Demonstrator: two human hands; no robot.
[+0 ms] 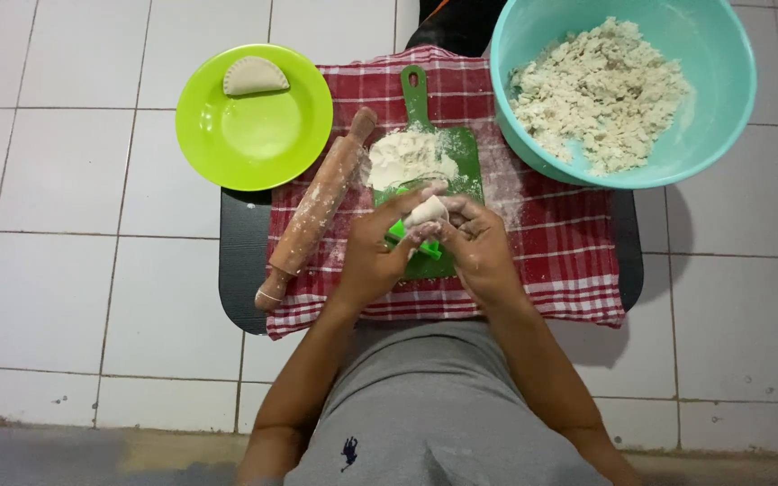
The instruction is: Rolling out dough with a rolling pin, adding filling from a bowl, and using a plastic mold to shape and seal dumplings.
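Note:
Both hands meet over a green cutting board (464, 148) that lies on a red checked cloth (560, 243). My left hand (375, 247) and my right hand (477, 247) pinch a small white piece of dough (426, 211) between their fingers. Under the hands a bright green plastic mould (425, 248) shows partly. A heap of flour (404, 157) lies on the board just beyond the fingers.
A floured wooden rolling pin (312, 211) lies slantwise on the cloth at the left. The lime green plate (267, 144) at the back left holds one folded half-moon pastry (255, 76). A teal bowl (722, 117) of crumbly dough stands at the back right. White floor tiles surround the dark mat (243, 261).

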